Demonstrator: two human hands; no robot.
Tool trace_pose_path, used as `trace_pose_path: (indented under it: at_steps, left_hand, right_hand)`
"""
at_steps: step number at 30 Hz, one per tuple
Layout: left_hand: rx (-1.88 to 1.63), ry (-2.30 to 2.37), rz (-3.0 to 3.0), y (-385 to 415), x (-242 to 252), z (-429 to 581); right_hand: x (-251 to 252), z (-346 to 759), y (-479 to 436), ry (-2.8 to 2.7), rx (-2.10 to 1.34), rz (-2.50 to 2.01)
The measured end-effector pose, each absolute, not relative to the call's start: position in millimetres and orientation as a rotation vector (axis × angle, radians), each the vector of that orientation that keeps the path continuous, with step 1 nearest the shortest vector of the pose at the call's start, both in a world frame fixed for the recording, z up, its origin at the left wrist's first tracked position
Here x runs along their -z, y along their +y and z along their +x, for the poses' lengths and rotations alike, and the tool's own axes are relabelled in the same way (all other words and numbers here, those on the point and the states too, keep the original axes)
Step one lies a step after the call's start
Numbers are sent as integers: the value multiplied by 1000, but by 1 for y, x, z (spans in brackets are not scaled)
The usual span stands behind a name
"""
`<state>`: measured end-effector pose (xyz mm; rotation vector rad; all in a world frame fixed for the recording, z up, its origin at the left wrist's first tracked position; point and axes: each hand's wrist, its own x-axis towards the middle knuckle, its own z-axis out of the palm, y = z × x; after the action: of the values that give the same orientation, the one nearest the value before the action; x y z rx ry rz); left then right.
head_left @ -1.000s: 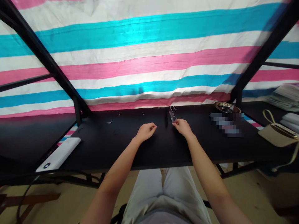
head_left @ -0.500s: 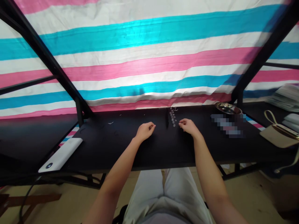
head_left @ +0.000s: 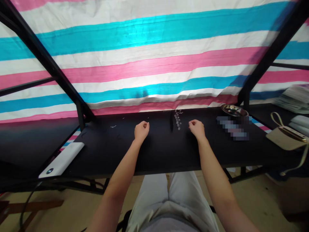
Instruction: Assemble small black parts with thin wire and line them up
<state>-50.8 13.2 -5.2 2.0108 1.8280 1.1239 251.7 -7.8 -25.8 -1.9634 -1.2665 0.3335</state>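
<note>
My left hand [head_left: 142, 130] is closed in a fist-like pinch above the black table [head_left: 166, 151]. My right hand [head_left: 197, 128] is also closed, thumb and fingers pressed together, at about the same height. Whatever the fingers may hold is too small or thin to see. Between the hands, nearer the right one, several small clear round pieces [head_left: 177, 120] lie in a rough line. Beside them lies a slim black object [head_left: 171, 121], perhaps a pen. White thread-like scraps [head_left: 180, 111] rest at the table's back edge.
A shiny metal dish [head_left: 234, 110] and a blurred-out item [head_left: 233, 129] lie at the right. Further right are a beige pouch [head_left: 286, 138] and stacked papers [head_left: 295, 98]. A white power bank [head_left: 62, 159] sits left. Black frame bars slant before a striped sheet [head_left: 154, 61].
My hands have moved apart: the left went leftward and the right slightly rightward. Both have curled more tightly. The things on the table stay where they were.
</note>
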Motion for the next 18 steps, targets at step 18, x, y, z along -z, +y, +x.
trace_pose_path:
  at_steps: [18]
  left_hand:
    - [-468,1314,2661,7,-5,44]
  right_hand:
    - [25,237,-10,-1530,-379,-1934]
